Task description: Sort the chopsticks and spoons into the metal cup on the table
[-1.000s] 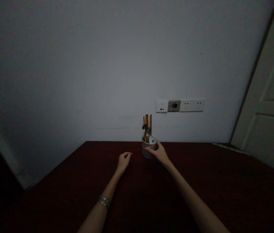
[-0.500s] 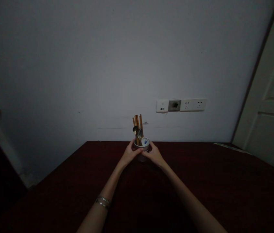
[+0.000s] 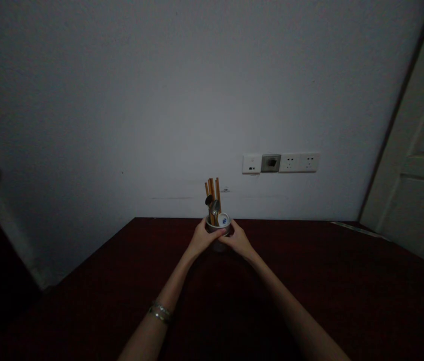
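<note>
Clasped by left hand (image 3: 200, 240) and right hand (image 3: 240, 241): utensil cup (image 3: 218, 246), mouth up.
Long axis upright, near far edge of table (image 3: 152, 260); chopsticks (image 3: 212, 186) point up, leaning slightly left.

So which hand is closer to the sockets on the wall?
Right. The right hand holds the right side of the cup, below and left of the sockets; the left hand holds its left side, farther away.

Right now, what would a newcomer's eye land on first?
Left hand and right hand clasp a pale cylindrical holder near the dark red table's far edge. Slim tan chopsticks, shiny metal spoons and a blue-marked white piece rise from it. White socket plates stand out on the grey wall, right of the holder.
</note>
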### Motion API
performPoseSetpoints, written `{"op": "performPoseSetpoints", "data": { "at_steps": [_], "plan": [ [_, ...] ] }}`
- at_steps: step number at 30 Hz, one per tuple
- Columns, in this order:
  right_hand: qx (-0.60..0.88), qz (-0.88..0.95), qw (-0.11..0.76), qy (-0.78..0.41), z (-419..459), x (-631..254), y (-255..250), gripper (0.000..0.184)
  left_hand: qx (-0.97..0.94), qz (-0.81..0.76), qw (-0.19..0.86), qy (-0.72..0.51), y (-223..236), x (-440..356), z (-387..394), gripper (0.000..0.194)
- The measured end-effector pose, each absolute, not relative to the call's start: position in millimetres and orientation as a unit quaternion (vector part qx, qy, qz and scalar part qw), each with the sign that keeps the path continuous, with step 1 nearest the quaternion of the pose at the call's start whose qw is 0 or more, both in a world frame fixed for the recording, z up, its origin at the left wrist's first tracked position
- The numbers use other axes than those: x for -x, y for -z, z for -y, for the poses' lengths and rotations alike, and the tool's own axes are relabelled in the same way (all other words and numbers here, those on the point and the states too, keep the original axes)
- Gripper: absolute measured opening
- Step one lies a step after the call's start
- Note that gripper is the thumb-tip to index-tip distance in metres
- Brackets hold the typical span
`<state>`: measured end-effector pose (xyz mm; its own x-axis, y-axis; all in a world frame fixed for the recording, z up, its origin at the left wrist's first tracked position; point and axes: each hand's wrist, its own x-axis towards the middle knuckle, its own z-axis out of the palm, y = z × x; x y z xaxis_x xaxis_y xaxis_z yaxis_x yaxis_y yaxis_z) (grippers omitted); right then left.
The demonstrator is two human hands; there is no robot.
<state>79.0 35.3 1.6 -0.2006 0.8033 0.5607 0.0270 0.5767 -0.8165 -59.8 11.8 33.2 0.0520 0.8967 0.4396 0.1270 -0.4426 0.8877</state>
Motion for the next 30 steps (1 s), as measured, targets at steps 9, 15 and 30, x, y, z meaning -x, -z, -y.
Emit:
{"op": "performPoseSetpoints", "data": {
  "at_steps": [9, 15, 30],
  "plan": [
    [0.294, 0.688, 0.553, -0.366, -35, -81, 1, 0.054, -0.635, -0.407, 0.340, -0.561, -30, 60, -15, 0.056],
    [0.283, 0.685, 0.546, -0.391, -37, -81, 4, 0.057, -0.631, -0.407, 0.344, -0.563, -27, 62, -17, 0.057],
    [0.392, 0.672, 0.496, -0.387, -48, -100, 55, 0.085, -0.612, -0.446, 0.279, -0.590, -35, 70, -15, 0.051]
  ]
}}
